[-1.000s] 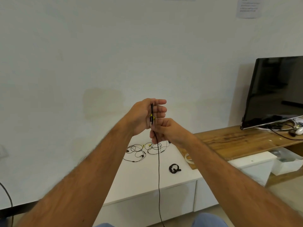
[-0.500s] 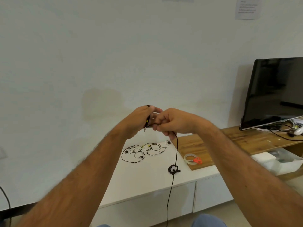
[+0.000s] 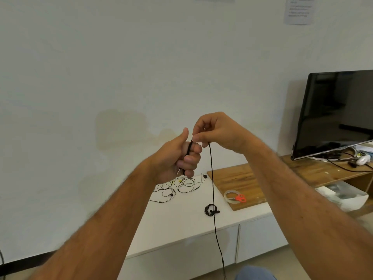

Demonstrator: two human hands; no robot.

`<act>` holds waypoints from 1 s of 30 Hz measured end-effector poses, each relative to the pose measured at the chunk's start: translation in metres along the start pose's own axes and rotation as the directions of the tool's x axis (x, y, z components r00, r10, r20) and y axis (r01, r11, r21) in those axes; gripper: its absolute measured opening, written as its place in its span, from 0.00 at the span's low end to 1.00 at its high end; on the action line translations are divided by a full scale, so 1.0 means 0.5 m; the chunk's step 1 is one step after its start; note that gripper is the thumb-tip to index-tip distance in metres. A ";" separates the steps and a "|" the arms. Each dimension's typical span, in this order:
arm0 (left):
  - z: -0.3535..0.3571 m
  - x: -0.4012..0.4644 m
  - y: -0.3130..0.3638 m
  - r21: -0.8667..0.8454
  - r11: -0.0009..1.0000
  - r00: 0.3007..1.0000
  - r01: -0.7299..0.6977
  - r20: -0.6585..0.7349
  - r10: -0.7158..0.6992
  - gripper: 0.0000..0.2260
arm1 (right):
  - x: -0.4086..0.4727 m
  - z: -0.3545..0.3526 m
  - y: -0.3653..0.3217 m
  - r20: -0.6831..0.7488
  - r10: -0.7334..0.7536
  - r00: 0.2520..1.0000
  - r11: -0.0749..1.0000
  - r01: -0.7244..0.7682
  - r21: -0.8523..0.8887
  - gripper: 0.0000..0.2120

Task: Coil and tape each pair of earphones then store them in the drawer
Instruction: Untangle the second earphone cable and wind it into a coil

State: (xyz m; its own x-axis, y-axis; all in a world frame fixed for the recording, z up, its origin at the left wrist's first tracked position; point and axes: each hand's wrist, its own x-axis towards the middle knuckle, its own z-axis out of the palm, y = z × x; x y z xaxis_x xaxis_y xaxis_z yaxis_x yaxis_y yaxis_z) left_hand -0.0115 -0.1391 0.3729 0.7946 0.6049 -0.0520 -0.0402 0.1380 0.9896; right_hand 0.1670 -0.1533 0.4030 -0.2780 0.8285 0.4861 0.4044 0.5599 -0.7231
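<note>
Head view: both hands' curled fingers [image 3: 191, 158] pinch a thin black earphone cord [image 3: 212, 178]

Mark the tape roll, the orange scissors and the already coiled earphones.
Tape roll [image 3: 229, 196], head view, left rim.
Orange scissors [image 3: 240, 198], head view, handles.
Coiled earphones [image 3: 210, 210], head view, bundle centre.

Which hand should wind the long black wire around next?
Probably the right hand: it pinches the thin black earphone cable above its hanging length. The left hand is busy gripping the wound loops, fingers curled.
</note>
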 end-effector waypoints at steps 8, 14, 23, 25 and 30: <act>0.010 -0.002 0.010 -0.164 0.985 0.991 -0.057 0.108 0.075 0.26 | -0.027 0.064 0.083 0.023 0.128 0.992 0.877 -0.124 0.464 0.06; 0.003 0.007 0.021 -0.156 0.966 0.975 -0.208 -0.117 0.191 0.20 | -0.071 0.132 0.133 0.134 0.220 0.966 0.824 -0.257 0.505 0.06; -0.046 0.009 0.018 -0.022 0.975 0.946 -0.223 -0.246 0.211 0.27 | -0.082 0.107 0.104 0.361 0.282 0.889 0.883 -0.387 0.263 0.06; -0.051 0.009 0.016 0.048 0.978 0.937 -0.201 -0.280 0.206 0.27 | -0.078 0.088 0.081 0.383 0.315 0.868 0.900 -0.402 0.171 0.07; -0.052 0.018 -0.001 0.240 0.965 0.934 -0.104 -0.310 0.178 0.26 | -0.060 0.052 0.019 0.287 0.332 0.899 0.943 -0.313 -0.112 0.04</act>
State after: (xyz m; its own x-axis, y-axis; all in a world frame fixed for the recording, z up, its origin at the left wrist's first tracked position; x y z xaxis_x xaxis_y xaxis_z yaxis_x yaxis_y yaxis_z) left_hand -0.0200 -0.1133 0.3687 0.5467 0.8329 0.0860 0.0237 -0.1181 0.9927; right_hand 0.1566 -0.1728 0.3690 -0.3652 0.9292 0.0559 0.5659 0.2693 -0.7793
